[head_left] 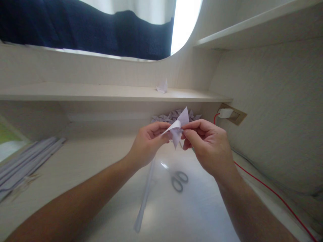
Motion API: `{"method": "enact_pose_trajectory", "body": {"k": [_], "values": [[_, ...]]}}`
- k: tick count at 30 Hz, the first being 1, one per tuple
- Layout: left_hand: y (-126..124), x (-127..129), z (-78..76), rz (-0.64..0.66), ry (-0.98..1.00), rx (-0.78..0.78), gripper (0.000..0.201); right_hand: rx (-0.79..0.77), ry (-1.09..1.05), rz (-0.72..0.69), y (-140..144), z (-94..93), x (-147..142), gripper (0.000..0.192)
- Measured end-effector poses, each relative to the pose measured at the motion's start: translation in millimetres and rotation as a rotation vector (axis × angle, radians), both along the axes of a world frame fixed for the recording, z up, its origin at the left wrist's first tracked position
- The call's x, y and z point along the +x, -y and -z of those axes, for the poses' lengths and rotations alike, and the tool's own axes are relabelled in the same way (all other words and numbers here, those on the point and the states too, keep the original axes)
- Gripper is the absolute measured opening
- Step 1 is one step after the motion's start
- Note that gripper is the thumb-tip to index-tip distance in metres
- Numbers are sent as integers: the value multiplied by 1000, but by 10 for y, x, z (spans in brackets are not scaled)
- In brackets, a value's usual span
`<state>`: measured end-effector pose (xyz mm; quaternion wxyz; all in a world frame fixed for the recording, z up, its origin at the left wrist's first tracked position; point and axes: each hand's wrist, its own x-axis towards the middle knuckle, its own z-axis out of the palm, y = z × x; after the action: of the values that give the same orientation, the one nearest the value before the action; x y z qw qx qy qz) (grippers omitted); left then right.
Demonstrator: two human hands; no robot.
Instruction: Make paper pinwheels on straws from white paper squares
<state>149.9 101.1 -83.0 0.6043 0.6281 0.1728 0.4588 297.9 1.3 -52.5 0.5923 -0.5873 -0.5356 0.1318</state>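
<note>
Both hands hold a folded white paper piece [183, 117] with pointed corners, raised above the desk. My left hand [148, 141] pinches its left side between thumb and fingers. On the right side, my right hand [208, 143] grips a point of the paper with thumb and forefinger. Below the hands lie scissors [179, 181] with dark handles, their blades toward the back left. A long narrow paper strip [145, 205] rests left of the scissors. Behind the hands is a heap of folded paper pieces [171, 116], partly hidden.
A shelf [101, 92] crosses the back, with one folded paper piece [162, 86] on it. Long pale strips [32, 158] lie in a stack at the left. A red cable [272, 193] runs along the right wall from a white plug [225, 113]. A dark curtain [101, 33] hangs above.
</note>
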Motion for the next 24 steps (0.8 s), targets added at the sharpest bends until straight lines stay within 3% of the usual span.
{"method": "enact_pose_trajectory", "body": {"k": [7,24], "values": [[-23,-5,4,15,9,4,23,-6,22,-22,0,12,12,8],[-58,-43,3,-83,-19,140,15,13,59,-64,40,-1,-33,8]]}}
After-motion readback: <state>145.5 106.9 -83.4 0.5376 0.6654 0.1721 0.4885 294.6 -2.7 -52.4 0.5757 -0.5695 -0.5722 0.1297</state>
